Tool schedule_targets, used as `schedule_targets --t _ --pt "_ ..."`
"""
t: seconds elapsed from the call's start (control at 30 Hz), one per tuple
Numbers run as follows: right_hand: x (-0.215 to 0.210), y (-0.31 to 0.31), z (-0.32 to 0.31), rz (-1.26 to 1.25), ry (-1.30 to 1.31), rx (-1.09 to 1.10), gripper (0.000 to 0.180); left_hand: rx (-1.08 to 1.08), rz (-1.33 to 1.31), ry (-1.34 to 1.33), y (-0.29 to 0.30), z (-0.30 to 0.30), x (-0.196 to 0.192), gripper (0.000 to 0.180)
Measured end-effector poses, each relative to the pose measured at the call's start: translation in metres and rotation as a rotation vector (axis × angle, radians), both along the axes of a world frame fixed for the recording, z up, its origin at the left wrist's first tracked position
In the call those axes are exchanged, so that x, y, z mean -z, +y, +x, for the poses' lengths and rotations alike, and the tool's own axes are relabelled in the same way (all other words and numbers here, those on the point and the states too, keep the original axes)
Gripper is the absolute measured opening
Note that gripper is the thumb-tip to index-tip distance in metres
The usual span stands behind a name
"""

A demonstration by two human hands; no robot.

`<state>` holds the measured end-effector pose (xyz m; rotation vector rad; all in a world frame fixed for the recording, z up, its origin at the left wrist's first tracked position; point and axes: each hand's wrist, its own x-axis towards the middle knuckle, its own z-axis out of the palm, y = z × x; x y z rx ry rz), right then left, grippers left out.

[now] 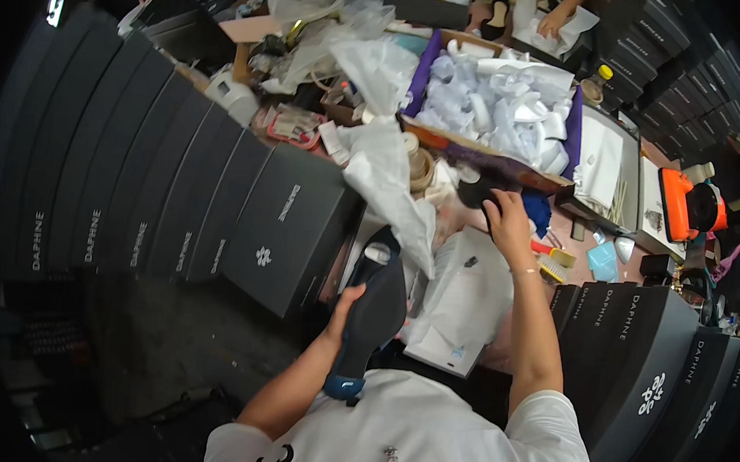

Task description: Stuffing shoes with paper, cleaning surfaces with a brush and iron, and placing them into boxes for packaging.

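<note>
Head view: left hand (343,302) fingers grip one dark shoe (373,313); right hand (506,225) fingers on one black object (480,190).

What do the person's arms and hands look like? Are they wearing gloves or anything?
No gloves: both hands are bare. The left hand and right hand lead back along bare forearms to short white sleeves of a white T-shirt. A thin bracelet circles the right wrist. No watch or rings can be made out.
</note>
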<state>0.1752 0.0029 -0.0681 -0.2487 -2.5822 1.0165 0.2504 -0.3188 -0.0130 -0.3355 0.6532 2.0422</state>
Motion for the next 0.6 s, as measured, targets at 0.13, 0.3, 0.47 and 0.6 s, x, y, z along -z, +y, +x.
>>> schedule_targets --t 0.13,0.3,0.47,0.6 --pt "-0.086 -0.104 0.096 -0.073 0.252 -0.577 0.024 -0.107 -0.123 -0.121 0.01 0.005 0.006 0.068" --pt "-0.092 -0.103 0.1 -0.023 0.249 -0.242 0.018 0.069 -0.051 0.146 0.03 0.028 -0.004 0.065" --pt "-0.102 -0.126 0.137 -0.043 0.267 -0.358 0.016 0.057 -0.052 0.055 0.02 0.027 0.02 0.061" --pt "-0.094 -0.133 0.148 -0.045 0.286 -0.285 0.015 0.101 -0.143 0.184 0.028 0.026 -0.006 0.064"
